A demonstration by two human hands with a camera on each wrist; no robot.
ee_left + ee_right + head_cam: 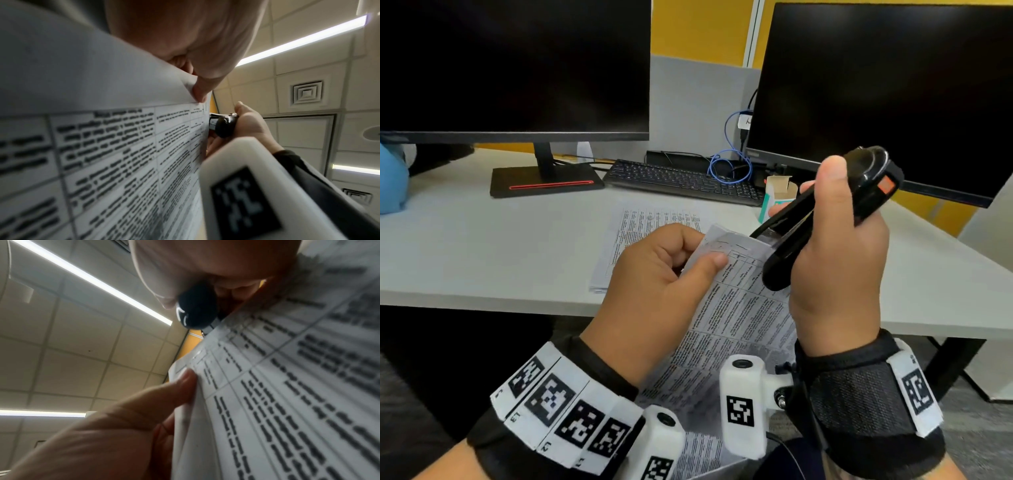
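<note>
1. My left hand [654, 274] pinched the printed sheets [739, 308] near their top corner, thumb in front and curled fingers behind, holding them up in front of the desk [482, 257] edge.
2. My right hand [839, 267] was clenched around the black stapler [825, 212], thumb on top, with its mouth at that same corner.
3. I counted one stapler, one keyboard [681, 180], a dark left monitor [517, 68], a dark right monitor [893, 85] and one paper pile [647, 222] on the desk. How many sheets I held, I could not tell.
4. One small cardboard box [779, 193] stood open beside the keyboard; its inside was hidden from me.
</note>
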